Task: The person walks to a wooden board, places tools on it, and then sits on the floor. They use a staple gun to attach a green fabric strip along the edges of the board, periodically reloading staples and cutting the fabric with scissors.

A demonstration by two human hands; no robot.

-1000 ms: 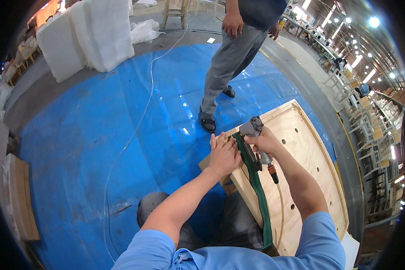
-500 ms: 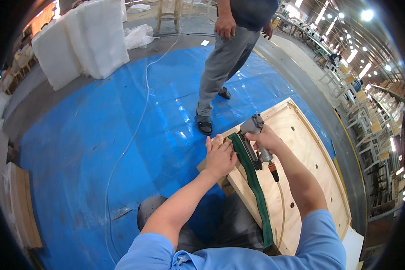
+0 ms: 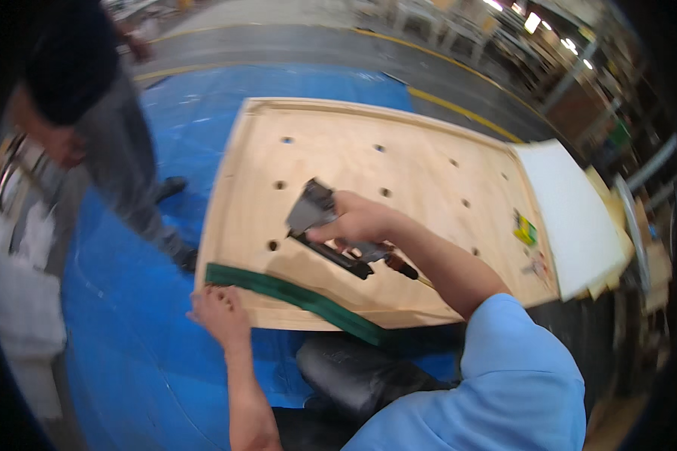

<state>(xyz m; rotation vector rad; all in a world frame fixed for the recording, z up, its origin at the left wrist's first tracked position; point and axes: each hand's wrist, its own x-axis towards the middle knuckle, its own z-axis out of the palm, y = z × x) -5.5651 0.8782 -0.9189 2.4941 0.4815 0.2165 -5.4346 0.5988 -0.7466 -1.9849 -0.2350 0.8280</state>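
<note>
A green webbing strap (image 3: 297, 295) runs along the near rim of a shallow wooden panel frame (image 3: 267, 314); its near end droops past the edge by my knee. At the near left corner my left hand (image 3: 222, 314) has its fingers bent over the rim at the strap's end, gripping there; the fingertips are slightly blurred. My right hand (image 3: 357, 218) is wrapped round the handle of a grey pneumatic staple gun (image 3: 312, 210). The gun is held over the panel beyond the strap, apart from it. Its air hose fitting (image 3: 401, 265) points back under my right forearm.
Several round holes dot the panel. A small yellow-green box (image 3: 525, 229) lies at its right end, near a white sheet (image 3: 553, 203) beyond the rim. A blue tarp (image 3: 180, 135) covers the floor. Another person (image 3: 109, 143) stands close by at the left.
My view has swung right, showing the whole panel. The staple gun has come away from the strap and now hangs over the panel. My left hand's fingers, earlier stretched out, are now bent.
</note>
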